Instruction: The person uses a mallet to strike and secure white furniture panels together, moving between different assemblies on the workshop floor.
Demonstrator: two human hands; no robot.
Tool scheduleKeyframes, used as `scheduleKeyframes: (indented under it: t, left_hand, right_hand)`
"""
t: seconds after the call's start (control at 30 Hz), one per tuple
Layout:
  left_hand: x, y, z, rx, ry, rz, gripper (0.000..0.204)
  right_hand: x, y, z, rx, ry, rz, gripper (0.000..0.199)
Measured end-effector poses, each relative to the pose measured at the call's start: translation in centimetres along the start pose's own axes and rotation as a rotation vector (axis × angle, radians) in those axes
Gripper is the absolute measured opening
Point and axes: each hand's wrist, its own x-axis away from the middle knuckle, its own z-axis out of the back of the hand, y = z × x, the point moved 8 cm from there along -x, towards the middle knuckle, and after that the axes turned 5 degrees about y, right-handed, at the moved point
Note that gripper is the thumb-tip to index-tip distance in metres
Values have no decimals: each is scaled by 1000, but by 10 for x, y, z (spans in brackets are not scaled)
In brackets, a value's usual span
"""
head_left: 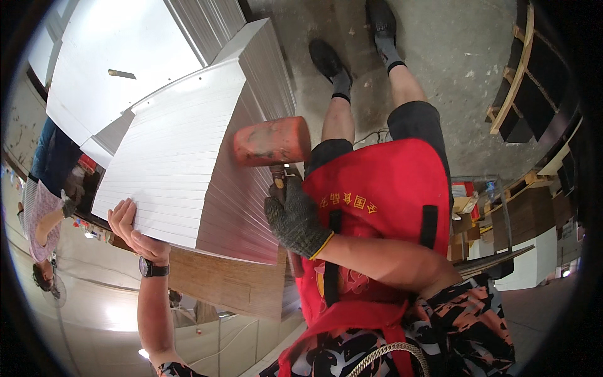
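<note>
A mallet with a worn orange-red head (pixel 271 141) is in my right hand (pixel 294 218), which wears a dark grey knitted glove with a yellow cuff. The fingers are closed round its handle just below the head, and the head is close beside a stack of white panels (pixel 176 151). My left hand (pixel 133 229) is bare, with a dark watch on its wrist. Its bent fingers and thumb hold the stack at its near left corner. Many thin panel edges show along the stack's side.
More white panels (pixel 119 56) lie beyond the stack, with a small brownish piece (pixel 122 74) on top. Under the stack is a brown wooden board (pixel 232 279). A co-worker (pixel 47 217) with a gloved hand stands at the left. Dark panels with wooden strips (pixel 534 81) are at the far right.
</note>
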Motion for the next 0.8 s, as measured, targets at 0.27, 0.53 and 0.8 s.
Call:
scheduleKeyframes:
  t: [0.27, 0.53, 0.8]
  left_hand:
    - [-1, 4, 1, -6, 0, -7, 52]
    - [-2, 5, 0, 21, 11, -16, 50]
    - [-1, 5, 2, 25, 5, -21, 48]
  right_hand:
    - [20, -14, 0, 149, -47, 234, 21]
    - [56, -38, 6, 120, -21, 363, 36]
    - [77, -12, 0, -37, -101, 110, 24]
